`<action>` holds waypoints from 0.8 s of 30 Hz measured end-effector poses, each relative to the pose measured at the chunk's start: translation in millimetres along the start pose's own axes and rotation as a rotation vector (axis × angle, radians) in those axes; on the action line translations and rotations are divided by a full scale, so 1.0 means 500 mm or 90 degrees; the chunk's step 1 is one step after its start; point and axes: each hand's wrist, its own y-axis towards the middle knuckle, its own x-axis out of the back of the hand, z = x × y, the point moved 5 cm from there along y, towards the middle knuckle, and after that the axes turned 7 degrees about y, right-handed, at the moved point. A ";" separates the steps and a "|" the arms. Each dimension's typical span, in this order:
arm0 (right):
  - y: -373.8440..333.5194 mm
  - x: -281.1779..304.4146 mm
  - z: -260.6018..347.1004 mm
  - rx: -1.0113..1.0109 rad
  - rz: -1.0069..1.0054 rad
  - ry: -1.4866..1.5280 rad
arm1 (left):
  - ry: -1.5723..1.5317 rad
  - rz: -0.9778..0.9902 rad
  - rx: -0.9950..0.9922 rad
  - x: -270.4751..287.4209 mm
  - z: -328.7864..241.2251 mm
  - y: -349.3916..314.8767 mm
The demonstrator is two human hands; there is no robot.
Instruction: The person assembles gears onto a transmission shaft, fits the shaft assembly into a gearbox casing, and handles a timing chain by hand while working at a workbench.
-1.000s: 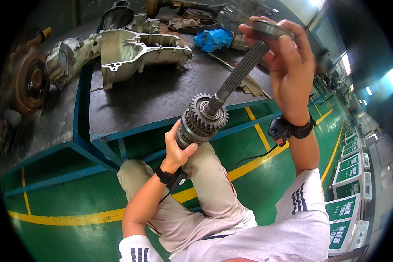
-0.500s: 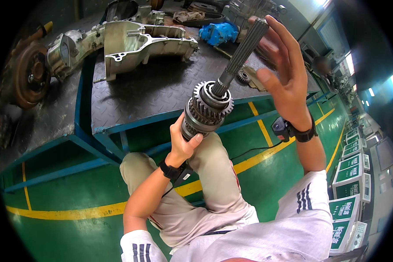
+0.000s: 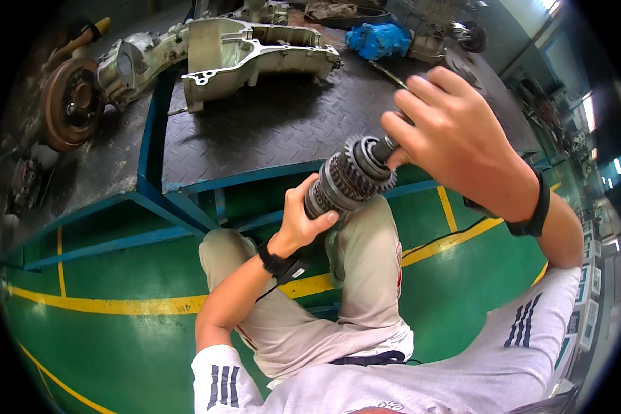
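Gear assembly, metal, multi-ringed (image 3: 348, 176): held in front of the bench edge, above the knees (image 3: 372, 241), tilted up to the right. Left hand (image 3: 302, 217): wrapped around the assembly's lower end, thumb along the near side. Right hand (image 3: 455, 131): fingers curled around the shaft (image 3: 383, 148) just beyond the toothed gear, hiding most of its length. Beyond, on a tread-plate bench (image 3: 255, 141): one open pale-metal housing (image 3: 269, 65), nearest obstacle on the far left; one blue part (image 3: 378, 41) behind the right hand; one thin rod (image 3: 386, 72), running toward the right hand's knuckles; one crumpled cloth (image 3: 330, 10) at the back. On the neighbouring bench (image 3: 93, 165): one rust-brown wheel hub (image 3: 72, 103) beside a grey casting (image 3: 127, 69). Edges: blue front rim (image 3: 248, 177) just behind the assembly; a narrow gap separates the two benches. Room: tread plate extends between housing and rim; green floor (image 3: 131, 345), crossed by a yellow line (image 3: 138, 305), spreads either side of the legs. Changes: half a second ago the right hand was spread beside the shaft's splined tip; now it is closed lower down. Left-hand grip unchanged; housing appears higher and further right in view.
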 end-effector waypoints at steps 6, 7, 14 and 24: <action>-0.044 -0.181 -0.025 0.052 0.152 0.257 | 0.172 0.119 0.191 0.032 0.023 -0.061; -0.041 -0.203 -0.035 0.072 0.166 0.253 | 0.156 0.132 0.237 0.028 0.035 -0.068; 0.027 -0.359 -0.048 0.108 0.150 0.472 | 0.225 0.232 0.415 0.125 0.021 -0.061; 0.071 -0.368 -0.115 0.081 0.186 0.749 | 0.284 0.234 0.644 0.141 -0.190 0.044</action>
